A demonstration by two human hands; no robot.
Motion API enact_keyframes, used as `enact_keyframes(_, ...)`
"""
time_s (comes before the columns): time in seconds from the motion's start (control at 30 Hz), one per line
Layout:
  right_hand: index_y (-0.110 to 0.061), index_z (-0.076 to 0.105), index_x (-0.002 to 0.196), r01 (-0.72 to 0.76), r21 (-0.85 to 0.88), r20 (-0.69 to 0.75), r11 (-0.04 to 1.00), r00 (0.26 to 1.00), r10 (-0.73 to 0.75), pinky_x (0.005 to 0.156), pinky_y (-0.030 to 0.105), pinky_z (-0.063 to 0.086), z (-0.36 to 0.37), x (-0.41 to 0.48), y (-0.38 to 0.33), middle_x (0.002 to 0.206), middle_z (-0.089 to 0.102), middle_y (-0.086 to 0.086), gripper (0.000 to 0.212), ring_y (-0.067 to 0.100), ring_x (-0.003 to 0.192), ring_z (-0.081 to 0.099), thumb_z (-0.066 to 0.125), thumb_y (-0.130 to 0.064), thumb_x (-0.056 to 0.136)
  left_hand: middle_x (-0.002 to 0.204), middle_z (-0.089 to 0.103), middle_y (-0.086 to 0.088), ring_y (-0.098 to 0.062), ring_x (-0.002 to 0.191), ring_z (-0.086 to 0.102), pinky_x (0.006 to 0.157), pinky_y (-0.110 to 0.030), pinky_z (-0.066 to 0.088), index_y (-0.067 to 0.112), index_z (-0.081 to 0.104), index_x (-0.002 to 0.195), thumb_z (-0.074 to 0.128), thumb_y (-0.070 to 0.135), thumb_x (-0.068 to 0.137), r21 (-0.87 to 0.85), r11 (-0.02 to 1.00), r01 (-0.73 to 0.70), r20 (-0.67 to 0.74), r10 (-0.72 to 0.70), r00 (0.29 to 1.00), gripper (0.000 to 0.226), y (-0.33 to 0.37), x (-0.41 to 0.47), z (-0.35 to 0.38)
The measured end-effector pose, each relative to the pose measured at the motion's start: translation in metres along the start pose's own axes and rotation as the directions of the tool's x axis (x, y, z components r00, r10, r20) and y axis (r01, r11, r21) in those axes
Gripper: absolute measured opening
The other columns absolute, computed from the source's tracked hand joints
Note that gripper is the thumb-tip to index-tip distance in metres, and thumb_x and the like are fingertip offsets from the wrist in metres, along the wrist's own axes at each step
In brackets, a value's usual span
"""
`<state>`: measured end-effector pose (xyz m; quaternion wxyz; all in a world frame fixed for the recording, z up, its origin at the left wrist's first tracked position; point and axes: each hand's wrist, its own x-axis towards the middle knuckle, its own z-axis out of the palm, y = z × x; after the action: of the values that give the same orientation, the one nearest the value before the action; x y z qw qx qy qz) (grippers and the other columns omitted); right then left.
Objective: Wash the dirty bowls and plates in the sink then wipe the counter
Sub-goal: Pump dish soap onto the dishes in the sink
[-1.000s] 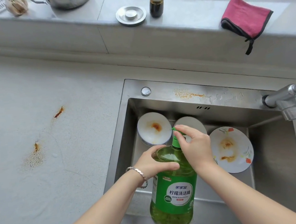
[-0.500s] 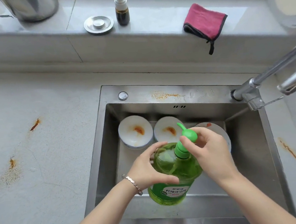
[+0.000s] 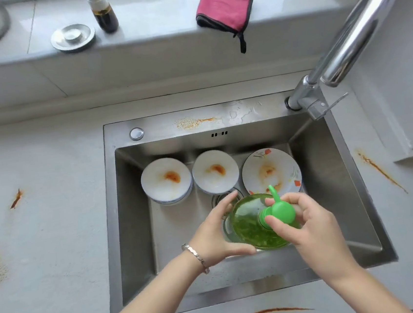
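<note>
Dirty white bowls [image 3: 166, 179] and flowered plate [image 3: 270, 170] inside steel sink [image 3: 132, 240]. Left hand [image 3: 216, 234] gripping clear green detergent bottle [image 3: 248, 228], right hand [image 3: 309, 222] pinching green pump cap [image 3: 280, 211]. Risks spilling soap if cap loosens suddenly.

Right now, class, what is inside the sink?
Two stained bowls, a stained flowered plate, and the green soap bottle held by the left hand and right hand. Bottle and hands cover most of the drain and the plate's near edge.
</note>
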<state>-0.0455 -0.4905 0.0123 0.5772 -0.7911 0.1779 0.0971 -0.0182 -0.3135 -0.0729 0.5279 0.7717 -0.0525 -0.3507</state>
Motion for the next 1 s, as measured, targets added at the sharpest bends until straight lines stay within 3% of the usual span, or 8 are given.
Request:
enact_keyframes(0.07, -0.024, 0.058, 0.086, 0.005, -0.005, -0.068, 1.0, 0.998, -0.006, 0.069, 0.01, 0.05, -0.004, 0.001, 0.005, 0.086, 0.07, -0.027, 0.028, -0.008, 0.078, 0.064, 0.077, -0.012, 0.07, 0.138, 0.039, 0.011, -0.004, 0.128, 0.039, 0.102, -0.016, 0.031, 0.038, 0.027, 0.137, 0.076, 0.03, 0.073, -0.086, 0.989, 0.117, -0.187, -0.131, 0.974, 0.082, -0.013, 0.002, -0.013)
enact_keyframes(0.17, -0.027, 0.06, 0.086, 0.017, -0.043, -0.135, 0.999, 0.991, -0.023, 0.07, 0.009, 0.05, -0.007, 0.007, 0.012, 0.086, 0.068, -0.03, 0.03, -0.007, 0.082, 0.065, 0.079, -0.015, 0.068, 0.139, 0.044, -0.012, -0.026, 0.124, 0.047, 0.098, -0.029, 0.036, 0.011, 0.025, 0.142, 0.062, 0.029, 0.087, -0.231, 0.87, 0.435, -0.431, -0.493, 0.756, 0.069, -0.045, 0.017, -0.045)
enact_keyframes(0.23, -0.032, 0.059, 0.086, 0.032, -0.087, -0.154, 0.996, 0.987, -0.045, 0.071, 0.008, 0.05, -0.004, 0.011, 0.017, 0.082, 0.07, -0.026, 0.032, -0.007, 0.082, 0.064, 0.08, -0.016, 0.067, 0.133, 0.048, -0.02, -0.035, 0.119, 0.05, 0.098, -0.035, 0.04, 0.001, 0.023, 0.139, 0.059, 0.035, 0.088, -0.309, 0.727, 0.613, -0.449, -0.68, 0.58, 0.071, -0.072, 0.032, -0.066)
enact_keyframes(0.3, -0.033, 0.059, 0.087, 0.035, -0.107, -0.18, 0.994, 0.982, -0.054, 0.073, 0.008, 0.05, 0.001, 0.015, 0.023, 0.081, 0.071, -0.018, 0.033, -0.008, 0.083, 0.063, 0.08, -0.015, 0.068, 0.122, 0.053, -0.019, -0.037, 0.108, 0.058, 0.089, -0.042, 0.049, 0.0, 0.024, 0.137, 0.057, 0.039, 0.087, -0.449, 0.647, 0.616, -0.399, -0.763, 0.509, 0.071, -0.088, 0.045, -0.08)
enact_keyframes(0.43, -0.023, 0.06, 0.096, 0.039, -0.145, -0.264, 0.989, 0.962, -0.076, 0.078, 0.014, 0.049, 0.007, 0.027, 0.033, 0.09, 0.07, -0.005, 0.032, -0.002, 0.084, 0.063, 0.078, -0.014, 0.071, 0.124, 0.052, -0.02, -0.028, 0.071, 0.062, 0.065, -0.037, 0.052, 0.009, 0.025, 0.139, 0.048, 0.025, 0.093, -0.649, 0.641, 0.409, -0.395, -0.744, 0.539, 0.054, -0.1, 0.066, -0.093)
enact_keyframes(0.63, -0.017, 0.06, 0.094, 0.069, -0.185, -0.277, 0.98, 0.953, -0.12, 0.071, 0.0, 0.043, 0.011, 0.039, 0.037, 0.087, 0.067, -0.008, 0.028, -0.017, 0.074, 0.058, 0.076, -0.008, 0.073, 0.102, 0.054, -0.022, -0.021, 0.031, 0.057, 0.036, -0.025, 0.05, 0.016, 0.026, 0.137, 0.031, 0.003, 0.093, -0.712, 0.621, 0.328, -0.43, -0.755, 0.496, 0.046, -0.105, 0.081, -0.095)
enact_keyframes(0.87, -0.037, 0.056, 0.084, 0.058, -0.19, -0.271, 0.98, 0.956, -0.109, 0.069, 0.001, 0.042, 0.006, 0.04, 0.045, 0.078, 0.067, -0.033, 0.035, -0.012, 0.072, 0.06, 0.077, -0.012, 0.072, 0.122, 0.052, -0.027, -0.018, 0.04, 0.063, 0.042, -0.026, 0.054, 0.011, 0.033, 0.133, 0.03, -0.002, 0.09, -0.643, 0.73, 0.23, -0.512, -0.633, 0.581, 0.045, -0.101, 0.06, -0.094)
enact_keyframes(1.0, -0.037, 0.058, 0.086, 0.053, -0.208, -0.225, 0.977, 0.969, -0.1, 0.074, 0.005, 0.046, -0.001, 0.035, 0.049, 0.084, 0.065, -0.038, 0.036, -0.008, 0.078, 0.062, 0.077, -0.012, 0.071, 0.102, 0.06, -0.026, -0.019, 0.045, 0.066, 0.043, -0.024, 0.053, 0.014, 0.033, 0.138, 0.038, -0.001, 0.093, -0.507, 0.813, 0.288, -0.467, -0.539, 0.701, 0.048, -0.083, 0.01, -0.091)
